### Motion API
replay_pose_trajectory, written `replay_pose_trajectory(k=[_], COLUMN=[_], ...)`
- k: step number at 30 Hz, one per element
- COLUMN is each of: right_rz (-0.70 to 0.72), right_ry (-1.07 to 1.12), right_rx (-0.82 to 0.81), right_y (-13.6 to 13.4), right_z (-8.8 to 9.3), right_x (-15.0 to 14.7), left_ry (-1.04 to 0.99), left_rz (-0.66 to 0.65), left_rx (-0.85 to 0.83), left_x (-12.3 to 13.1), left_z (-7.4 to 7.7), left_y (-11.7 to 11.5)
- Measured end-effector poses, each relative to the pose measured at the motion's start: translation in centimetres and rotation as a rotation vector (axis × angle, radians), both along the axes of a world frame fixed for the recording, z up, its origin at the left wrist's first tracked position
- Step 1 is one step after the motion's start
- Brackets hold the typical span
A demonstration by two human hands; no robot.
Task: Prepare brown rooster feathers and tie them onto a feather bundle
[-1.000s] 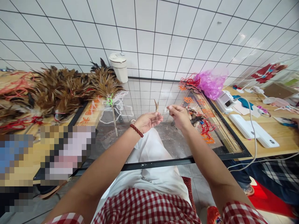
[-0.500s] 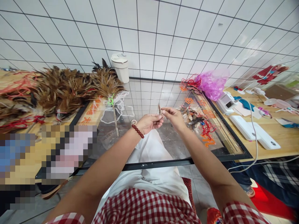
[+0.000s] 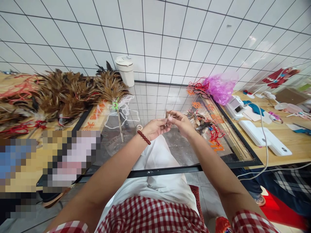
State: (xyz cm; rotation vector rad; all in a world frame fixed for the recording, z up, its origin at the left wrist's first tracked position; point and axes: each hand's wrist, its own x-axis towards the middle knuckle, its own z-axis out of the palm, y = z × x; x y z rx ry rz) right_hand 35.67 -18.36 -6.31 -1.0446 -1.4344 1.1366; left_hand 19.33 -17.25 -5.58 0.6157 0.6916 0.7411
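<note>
My left hand [image 3: 155, 128], with a red bead bracelet [image 3: 144, 137] on the wrist, and my right hand [image 3: 181, 122] meet above the glass table top [image 3: 179, 152]. Both pinch a small brown feather [image 3: 167, 119] between their fingertips; only a sliver of it shows. A feather duster [image 3: 110, 85] with a wooden stick and clear wrapping lies to the left of my hands. A small heap of loose feathers and red string [image 3: 205, 127] lies just right of my right hand.
A big pile of brown feathers [image 3: 55, 95] with red cords covers the left. A white lidded cup [image 3: 125, 69] stands by the tiled wall. A pink plastic bag [image 3: 220, 86], white devices [image 3: 264, 139] and cables lie on the wooden bench at right.
My hands have come together: the right hand moved left to meet the left one, and the feather that stood upright between them is now mostly hidden by the fingers.
</note>
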Motion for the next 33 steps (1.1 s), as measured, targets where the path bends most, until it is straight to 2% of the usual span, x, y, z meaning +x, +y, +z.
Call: replay_pose_trajectory(k=[4, 7, 10, 12, 15, 17, 22, 27, 33], right_rz=[-0.104, -0.162, -0.157, -0.091, 0.086, 0.143, 0.002, -0.105, -0.13], right_ry=[-0.396, -0.478, -0.389, -0.22, 0.068, 0.171, 0.224, 0.223, 0.145], right_rx=[0.386, 0.48, 0.377, 0.159, -0.195, -0.28, -0.265, -0.169, -0.104], right_y=[-0.33, -0.39, -0.22, -0.11, -0.08, -0.14, -0.11, 0.1, 0.08], right_z=[0.09, 0.07, 0.07, 0.15, 0.32, 0.41, 0.47, 0.36, 0.23], right_x=[-0.16, -0.41, -0.34, -0.12, 0.15, 0.17, -0.04, 0.0, -0.16], left_ry=[-0.075, -0.085, -0.081, -0.044, 0.017, 0.041, 0.085, 0.08, 0.073], left_rz=[0.076, 0.076, 0.091, 0.092, 0.017, -0.06, -0.186, -0.195, -0.177], left_rx=[-0.061, -0.052, -0.042, -0.02, 0.038, 0.056, 0.033, 0.018, 0.015], left_x=[0.04, 0.13, 0.18, 0.17, 0.1, 0.04, -0.1, -0.12, 0.05], left_z=[-0.44, -0.55, -0.38, -0.13, 0.26, 0.37, 0.13, 0.14, 0.26], left_y=[0.33, 0.33, 0.2, 0.06, -0.2, -0.33, -0.3, -0.24, -0.37])
